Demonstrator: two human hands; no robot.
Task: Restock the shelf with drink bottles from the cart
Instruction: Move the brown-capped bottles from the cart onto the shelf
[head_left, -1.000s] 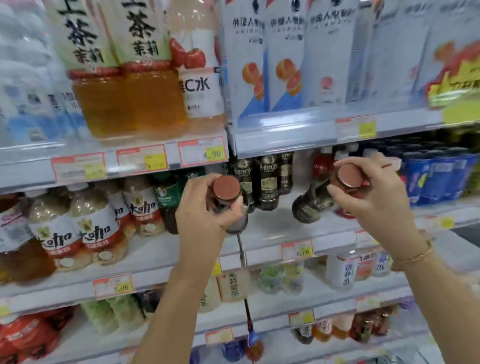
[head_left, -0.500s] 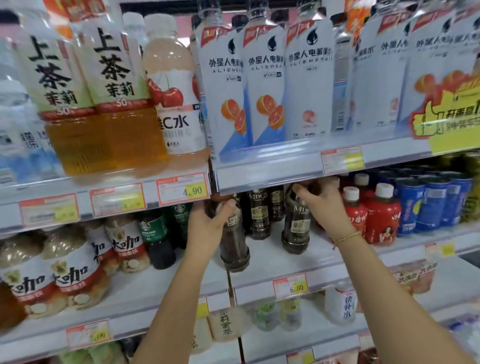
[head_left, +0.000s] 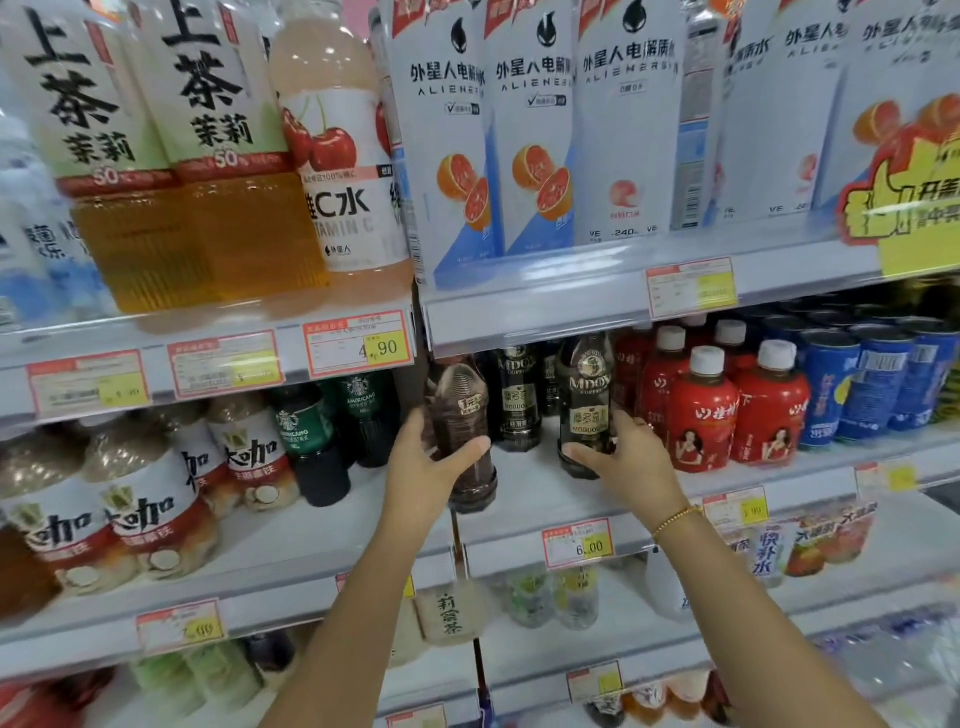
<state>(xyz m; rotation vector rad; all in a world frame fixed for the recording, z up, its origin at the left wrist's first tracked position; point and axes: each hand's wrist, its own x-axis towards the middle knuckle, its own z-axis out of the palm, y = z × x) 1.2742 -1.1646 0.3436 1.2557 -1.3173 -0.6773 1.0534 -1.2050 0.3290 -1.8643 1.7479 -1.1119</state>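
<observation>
Plastic and full of dark liquid, the left bottle (head_left: 457, 395) and the right bottle (head_left: 587, 384) should feel fairly weighty for their size. They are probably stiff at the ribbed shoulder, slightly yielding at mid-body, and perhaps slick on the glossy label. The lower waist looks the best place to hold, as fingers can wrap round it there and steer the base down flat. The left bottle is clear with brown contents, a ridged dome shoulder and a small label. The right one is nearly black, with a gold-lettered coffee label matching the bottle (head_left: 517, 400) standing behind and between them. Necks and caps are hidden by the rail of the shelf above. The left hand (head_left: 426, 467) is clamped on its bottle, thumb across the front. The right hand (head_left: 631, 462) grips the other low down, thumb near the base. Both bottles are upright at the front of the middle shelf (head_left: 524, 486); whether their bases already rest on it I cannot tell. Red bottles (head_left: 701, 415) stand just beside the right hand, and green-labelled bottles (head_left: 306, 436) are further left.
</observation>
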